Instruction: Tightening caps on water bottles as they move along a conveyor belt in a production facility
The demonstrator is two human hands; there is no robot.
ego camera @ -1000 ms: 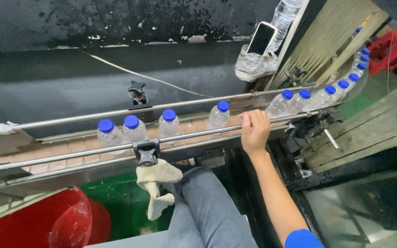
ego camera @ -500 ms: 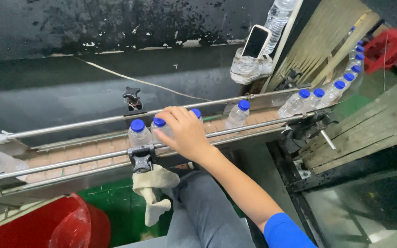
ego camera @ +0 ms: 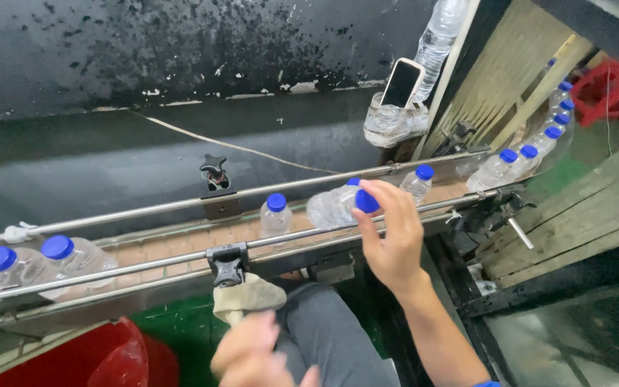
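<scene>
My right hand grips a clear plastic bottle by its blue cap and holds it tilted on its side, above the belt and between the conveyor's guide rails. An upright blue-capped bottle stands just left of it, and another just right. Two more bottles ride the belt at the far left. My left hand hangs low over my knee, blurred, holding nothing, just below a beige cloth that hangs from a rail clamp.
A queue of capped bottles curves away at the right. A phone leans on a crumpled bag on the ledge beside a large bottle. A red bin sits lower left, wooden boards at the right.
My right hand moved left along the belt, closed on a bottle, and now has it tilted and lifted. The bottles have travelled right. My left hand has come into view.
</scene>
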